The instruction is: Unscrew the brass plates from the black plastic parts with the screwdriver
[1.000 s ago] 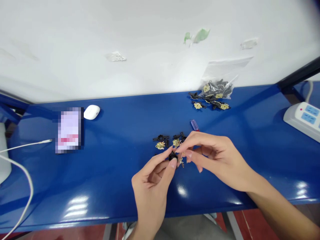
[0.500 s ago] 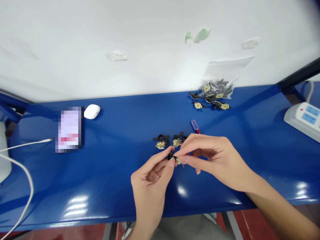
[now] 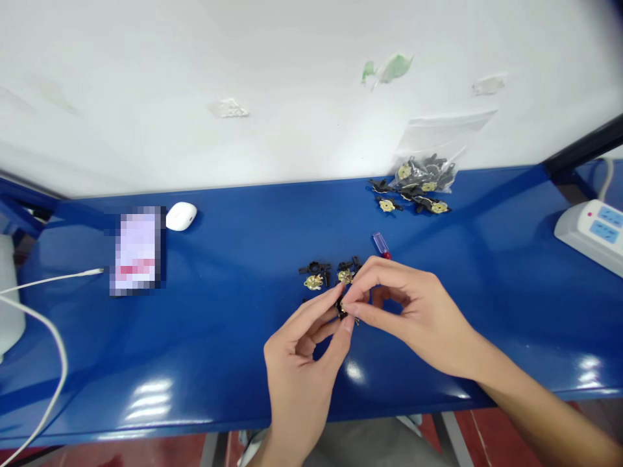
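Note:
Between the thumb and fingers of my left hand (image 3: 304, 357) is a small black plastic part (image 3: 339, 308). My right hand (image 3: 413, 314) has thumb and index finger pinched together right against that part. A glint of gold shows at those fingertips, too small and covered to make out. Just beyond my hands lie a black ring-shaped piece with arms (image 3: 315, 266) and a gold toothed metal disc (image 3: 313, 282). Another gold metal disc (image 3: 345, 277) is partly behind my right fingers, with more black pieces beside it.
A screwdriver with a clear handle (image 3: 380, 244) lies behind my right hand. Farther back are loose black-and-gold assemblies (image 3: 387, 205) and a plastic bag of them (image 3: 431, 172). A blurred phone (image 3: 137, 250), white earbud case (image 3: 181, 216), cable (image 3: 58, 337) and power strip (image 3: 588, 227) flank the blue table (image 3: 219, 337).
My left hand has shifted slightly right, bringing the black part closer under my right fingertips and tilting it. My right hand stays nearly in place, still pinching.

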